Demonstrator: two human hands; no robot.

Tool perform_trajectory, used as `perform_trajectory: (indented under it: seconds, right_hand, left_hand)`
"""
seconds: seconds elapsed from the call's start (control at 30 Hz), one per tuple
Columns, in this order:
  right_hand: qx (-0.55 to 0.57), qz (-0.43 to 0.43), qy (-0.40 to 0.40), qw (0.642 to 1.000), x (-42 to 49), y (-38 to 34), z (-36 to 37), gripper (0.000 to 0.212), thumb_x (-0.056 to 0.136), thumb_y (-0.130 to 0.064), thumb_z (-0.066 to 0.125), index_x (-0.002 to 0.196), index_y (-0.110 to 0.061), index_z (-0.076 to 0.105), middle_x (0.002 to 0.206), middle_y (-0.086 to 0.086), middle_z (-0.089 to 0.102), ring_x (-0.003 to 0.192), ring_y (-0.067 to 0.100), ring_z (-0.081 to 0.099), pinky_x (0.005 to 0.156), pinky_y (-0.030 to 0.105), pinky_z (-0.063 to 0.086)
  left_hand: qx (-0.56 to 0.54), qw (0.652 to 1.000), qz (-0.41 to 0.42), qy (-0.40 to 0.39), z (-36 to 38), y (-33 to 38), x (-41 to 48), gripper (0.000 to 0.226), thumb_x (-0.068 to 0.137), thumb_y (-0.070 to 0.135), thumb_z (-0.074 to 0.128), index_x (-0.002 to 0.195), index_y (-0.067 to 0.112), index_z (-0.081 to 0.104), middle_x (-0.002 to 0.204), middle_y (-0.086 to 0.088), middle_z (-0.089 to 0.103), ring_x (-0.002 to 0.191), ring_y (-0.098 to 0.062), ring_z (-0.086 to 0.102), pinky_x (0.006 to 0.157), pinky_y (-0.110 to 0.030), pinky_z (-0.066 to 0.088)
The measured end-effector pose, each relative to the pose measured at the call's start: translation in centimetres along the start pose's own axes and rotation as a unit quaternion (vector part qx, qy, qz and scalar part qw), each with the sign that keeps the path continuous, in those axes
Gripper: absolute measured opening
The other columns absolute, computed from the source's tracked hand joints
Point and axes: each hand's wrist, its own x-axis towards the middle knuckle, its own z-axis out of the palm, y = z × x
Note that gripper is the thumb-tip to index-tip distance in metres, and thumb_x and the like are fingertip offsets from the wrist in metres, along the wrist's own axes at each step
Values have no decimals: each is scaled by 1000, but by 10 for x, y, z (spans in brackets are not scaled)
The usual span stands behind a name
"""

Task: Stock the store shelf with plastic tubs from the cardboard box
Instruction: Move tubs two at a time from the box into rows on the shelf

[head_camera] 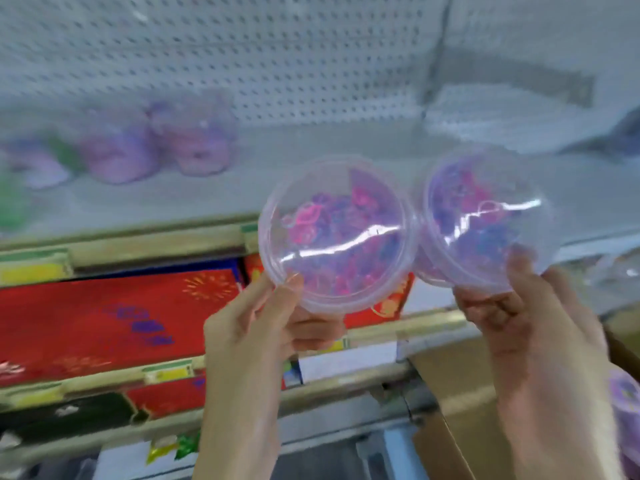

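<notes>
clear tubs (337, 233) — pink-purple contents, red boxes (104, 323)

Two hands (263, 327) (526, 327), two held tubs (337, 233) (485, 220), at least two shelved tubs (117, 147) (197, 140), one cardboard box (450, 382).

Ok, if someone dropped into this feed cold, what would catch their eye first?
Two clear round tubs of pink and purple bits, held up side by side mid-frame: the left tub in the left hand, the right tub in the right hand. Behind them, blurred purple tubs sit at the left of the pale shelf, and bright red boxes fill the tier below.
</notes>
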Motion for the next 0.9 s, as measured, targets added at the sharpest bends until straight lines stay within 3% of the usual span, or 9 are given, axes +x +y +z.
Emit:
perform_trajectory:
  seconds: [0.1, 0.33, 0.47, 0.7, 0.9]
  right_hand:
    - [-10, 18, -72, 997, 11, -3, 32, 5, 86, -19, 59, 88, -15, 56, 54, 5, 62, 45, 13, 57, 46, 16, 46]
    - [-65, 85, -175, 979, 54, 4, 89, 4, 90, -20, 56, 89, -16, 59, 62, 12, 61, 47, 14, 56, 44, 17, 46]
    - [-92, 83, -240, 963, 81, 8, 115, 6, 91, -17, 54, 95, -15, 59, 51, 8, 62, 50, 16, 56, 48, 17, 48]
    - [-136, 89, -285, 944, 102, 31, 147, 21, 90, -20, 56, 108, -10, 61, 56, 10, 65, 49, 14, 55, 53, 22, 47]
    - [-151, 107, -290, 939, 104, 50, 169, 21, 90, -20, 57, 108, -10, 62, 59, 10, 66, 50, 13, 55, 52, 18, 48]
  left_hand:
    - [9, 999, 13, 51, -10, 28, 17, 18, 74, 22, 62, 78, 9, 73, 63, -21, 68, 50, -26, 65, 46, -25, 52]
    - [29, 990, 23, 138, -26, 65, 62, 19, 86, 19, 60, 88, 2, 69, 66, -18, 71, 54, -22, 68, 49, -22, 53]
    - [30, 981, 26, 192, -37, 70, 81, 20, 87, 18, 60, 96, 2, 67, 65, -16, 71, 53, -19, 68, 47, -20, 52]
    - [36, 968, 21, 247, -61, 70, 107, 20, 88, 16, 58, 97, 0, 66, 62, -17, 69, 53, -19, 68, 48, -20, 53]
    - [44, 962, -1, 269, -88, 78, 131, 11, 86, 16, 62, 90, 7, 65, 57, -15, 69, 48, -18, 66, 45, -19, 52]
